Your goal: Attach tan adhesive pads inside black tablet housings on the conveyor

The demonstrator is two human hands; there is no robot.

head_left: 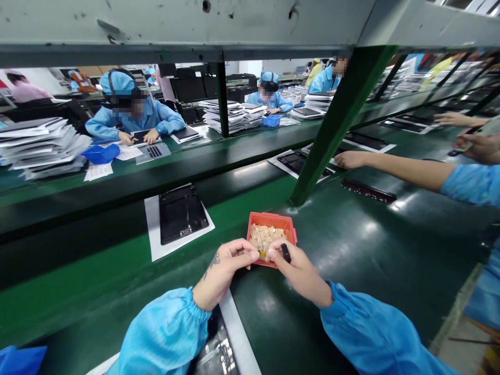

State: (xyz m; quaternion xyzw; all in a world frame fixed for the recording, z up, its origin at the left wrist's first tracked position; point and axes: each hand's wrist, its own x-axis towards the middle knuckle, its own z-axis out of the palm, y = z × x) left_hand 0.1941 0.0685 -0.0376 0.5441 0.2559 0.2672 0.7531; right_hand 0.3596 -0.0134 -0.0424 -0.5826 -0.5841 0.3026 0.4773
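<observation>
My left hand (230,259) is closed in a pinch over the front of a red bin (292,225). Its thumb and finger grip one end of a small yellow strip (262,253). At the strip's other end are the pinched fingertips of my right hand (297,265). A short black stick-like tool (286,253) is tucked in my right hand, most of it hidden by the fingers. Many small tan pieces (269,234) lie inside the bin. Partly under my left forearm, an opened black device (216,346) rests on white paper.
Another opened black device (183,216) lies on paper at left, beyond the bin. A green post (326,130) slants up to an overhead beam (175,26). From the right, a co-worker's arm (406,169) reaches across the bench. A blue tray (23,359) sits lower left.
</observation>
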